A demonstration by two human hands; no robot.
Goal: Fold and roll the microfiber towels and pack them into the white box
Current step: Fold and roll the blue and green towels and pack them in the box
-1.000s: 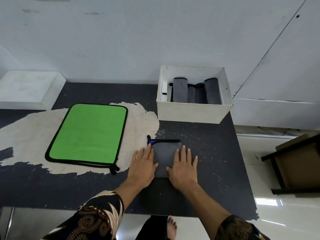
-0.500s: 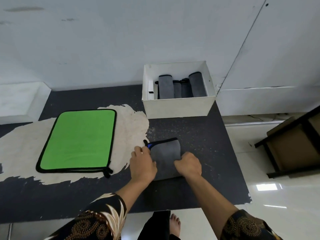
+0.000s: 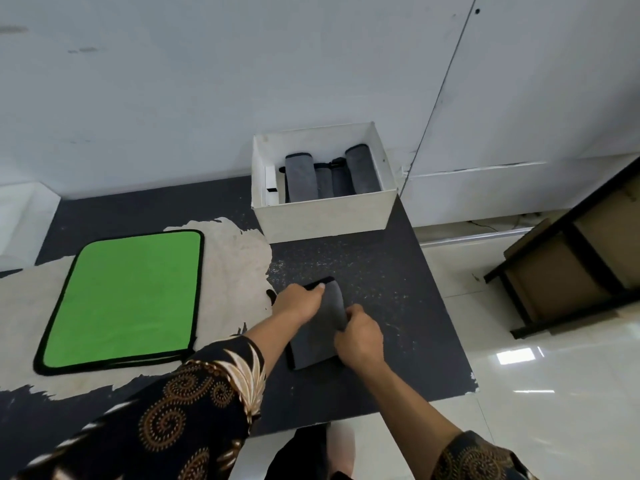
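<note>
Green towel (image 3: 121, 299), black-edged, lay flat at L of table (image 3: 408, 323), on a pale worn patch (image 3: 239, 258) of the dark top, well apart from both hands. A patterned sleeve (image 3: 194, 403) crossed the table's near edge below it.

L hand (image 3: 298, 303) was on the far-L part of the grey towel (image 3: 313, 348). Its fingers curled over the black-trimmed far edge and gripped it, w/ one fingertip showing at the trim. Grey towel lay folded narrow near mid-table, just R of the patch, long axis running away from the person and partly hidden under both hands. R hand (image 3: 360, 339) was at the towel's R edge, fingers bent in, pinching the cloth. The fold under it couldn't be made out.

Box (image 3: 325, 220), white and open-topped, stood at the far side of the table behind the hands, apart from the grey towel. Inside were 4 grey rolls (image 3: 300, 178) side by side, lying front to back, w/ a gap at the box's L end.

R of the table, on the tiled floor (image 3: 519, 410), a black rack (image 3: 585, 258) held cardboard.
</note>
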